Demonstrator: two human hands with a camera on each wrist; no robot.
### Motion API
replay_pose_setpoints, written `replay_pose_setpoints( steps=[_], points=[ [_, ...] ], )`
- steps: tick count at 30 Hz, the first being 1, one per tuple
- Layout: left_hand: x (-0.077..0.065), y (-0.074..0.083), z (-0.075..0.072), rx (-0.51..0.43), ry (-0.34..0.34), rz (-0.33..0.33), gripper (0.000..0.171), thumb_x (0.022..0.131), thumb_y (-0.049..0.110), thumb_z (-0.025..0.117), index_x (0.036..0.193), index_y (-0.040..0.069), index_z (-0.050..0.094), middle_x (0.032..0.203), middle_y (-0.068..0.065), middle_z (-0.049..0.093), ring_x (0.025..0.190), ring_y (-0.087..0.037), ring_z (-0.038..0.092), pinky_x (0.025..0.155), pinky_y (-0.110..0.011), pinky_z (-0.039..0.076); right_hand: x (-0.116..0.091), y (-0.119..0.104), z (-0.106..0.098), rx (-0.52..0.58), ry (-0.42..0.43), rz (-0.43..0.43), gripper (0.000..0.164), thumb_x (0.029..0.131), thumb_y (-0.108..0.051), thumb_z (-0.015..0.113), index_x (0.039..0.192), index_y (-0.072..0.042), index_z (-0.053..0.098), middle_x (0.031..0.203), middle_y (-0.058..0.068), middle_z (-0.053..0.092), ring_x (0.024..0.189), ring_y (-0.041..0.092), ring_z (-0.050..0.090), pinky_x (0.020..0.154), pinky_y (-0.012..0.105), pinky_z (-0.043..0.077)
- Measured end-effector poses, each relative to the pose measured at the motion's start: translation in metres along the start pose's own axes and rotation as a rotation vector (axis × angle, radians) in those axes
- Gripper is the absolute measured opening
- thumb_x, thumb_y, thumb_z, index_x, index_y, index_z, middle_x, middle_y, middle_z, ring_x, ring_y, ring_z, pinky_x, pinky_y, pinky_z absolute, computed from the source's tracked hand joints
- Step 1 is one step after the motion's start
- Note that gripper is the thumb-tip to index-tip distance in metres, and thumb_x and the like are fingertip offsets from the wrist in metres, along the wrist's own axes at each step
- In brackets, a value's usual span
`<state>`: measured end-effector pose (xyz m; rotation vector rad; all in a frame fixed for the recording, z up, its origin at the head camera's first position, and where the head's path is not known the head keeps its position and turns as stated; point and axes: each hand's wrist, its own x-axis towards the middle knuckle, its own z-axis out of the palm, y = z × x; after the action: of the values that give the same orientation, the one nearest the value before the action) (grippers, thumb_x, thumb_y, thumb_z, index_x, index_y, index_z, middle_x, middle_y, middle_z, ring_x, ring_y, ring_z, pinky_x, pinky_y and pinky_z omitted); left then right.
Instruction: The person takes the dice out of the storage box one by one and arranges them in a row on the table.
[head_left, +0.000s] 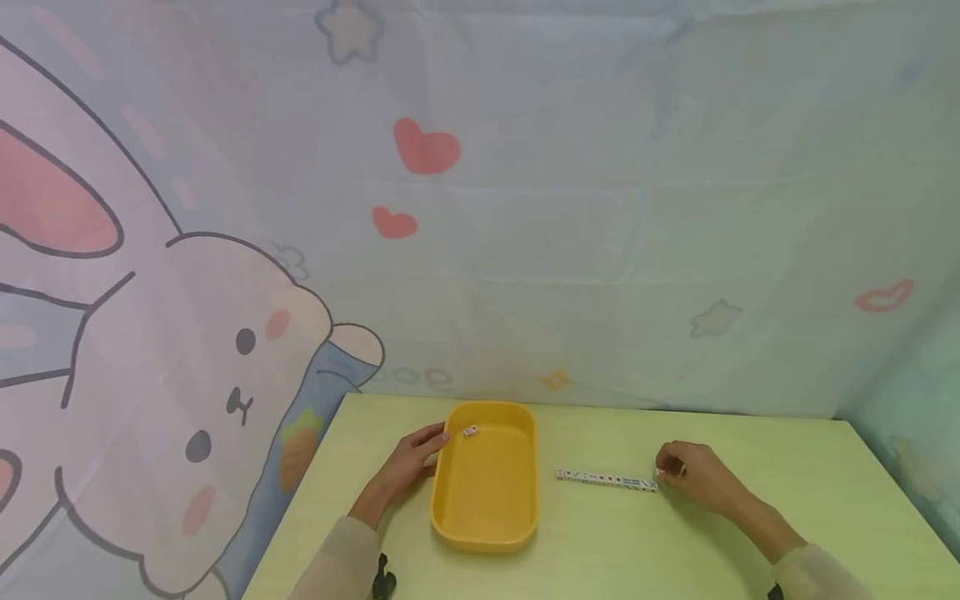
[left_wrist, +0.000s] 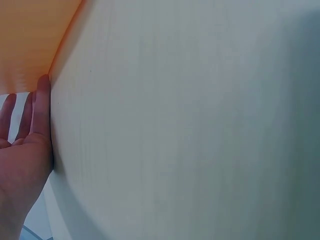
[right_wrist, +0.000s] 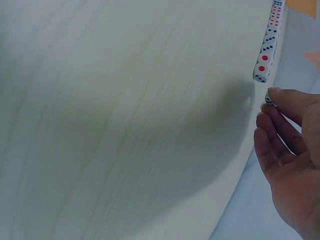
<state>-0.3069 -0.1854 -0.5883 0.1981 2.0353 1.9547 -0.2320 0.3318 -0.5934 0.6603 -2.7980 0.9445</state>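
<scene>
A yellow tray [head_left: 484, 533] lies on the table, with a pair of dice [head_left: 470, 431] near its far left corner. At the tray's left side, my left hand [head_left: 408, 460] holds the rim, its thumb over the edge. In the left wrist view its fingers [left_wrist: 42, 107] reach the tray's outer wall. My right hand [head_left: 699, 477] pinches one white die [right_wrist: 270, 99] between thumb and forefinger. That die is just off the right end of a straight row of dice [head_left: 606, 480], where a small gap shows in the right wrist view.
The pale yellow-green table [head_left: 600, 550] ends at a hanging cloth [head_left: 570, 250] printed with a rabbit, hearts and stars. The row of dice lies to the right of the tray, with bare tabletop between them.
</scene>
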Motion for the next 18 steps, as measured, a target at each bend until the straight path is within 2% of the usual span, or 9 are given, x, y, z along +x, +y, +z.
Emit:
replay_pose_setpoints(
  steps=[9,18],
  points=[
    [0.003,-0.001,0.0,0.003,0.004,-0.001,0.061,0.107,0.032,0.067,0.157,0.002,0.05,0.157,-0.021,0.051,0.128,-0.032,0.063,0.096,-0.04,0.061,-0.009,0.009,0.003,0.059,-0.049,-0.023,0.018,0.091,0.002,0.079,0.093,-0.013,0.069,0.088,-0.01,0.066,0.081,0.003,0.06,0.07,0.027,0.056],
    [0.003,0.0,-0.001,0.009,0.007,-0.005,0.061,0.107,0.034,0.067,0.156,0.002,0.051,0.157,-0.022,0.051,0.128,-0.031,0.063,0.096,-0.04,0.061,-0.009,0.009,0.01,0.073,-0.032,-0.025,0.017,0.09,0.0,0.082,0.096,-0.012,0.071,0.09,-0.006,0.066,0.081,0.002,0.058,0.069,0.025,0.055]
  ],
)
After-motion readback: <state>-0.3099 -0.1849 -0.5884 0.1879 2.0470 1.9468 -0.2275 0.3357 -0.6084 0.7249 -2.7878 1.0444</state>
